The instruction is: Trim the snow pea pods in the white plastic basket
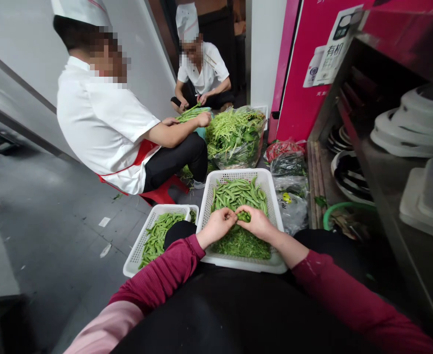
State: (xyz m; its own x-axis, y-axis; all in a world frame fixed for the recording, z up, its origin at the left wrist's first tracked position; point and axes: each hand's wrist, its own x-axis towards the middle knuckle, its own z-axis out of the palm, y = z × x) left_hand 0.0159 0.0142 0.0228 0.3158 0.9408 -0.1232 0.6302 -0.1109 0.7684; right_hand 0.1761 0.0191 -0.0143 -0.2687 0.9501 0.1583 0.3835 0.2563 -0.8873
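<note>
A white perforated basket (271, 184) is in front of me. Green pea pods (238, 192) fill its far part, and a pile of thin green trimmings (242, 244) lies in the near part. Above the basket my right hand (258, 223) is curled around several pea pods (244, 216). The fingertips of my left hand (219, 225) are pinched together against those of my right, at the end of a pod. What lies exactly between the left fingertips is partly hidden.
A second white basket (133, 265) of pods stands on the floor at left. Two co-workers in white (106, 118) (211, 61) sit beyond, handling long green stems. A bag of leafy greens (234, 137), plastic bags (290, 191), a green tub (327, 216) and a metal shelf (389, 182) bound the right.
</note>
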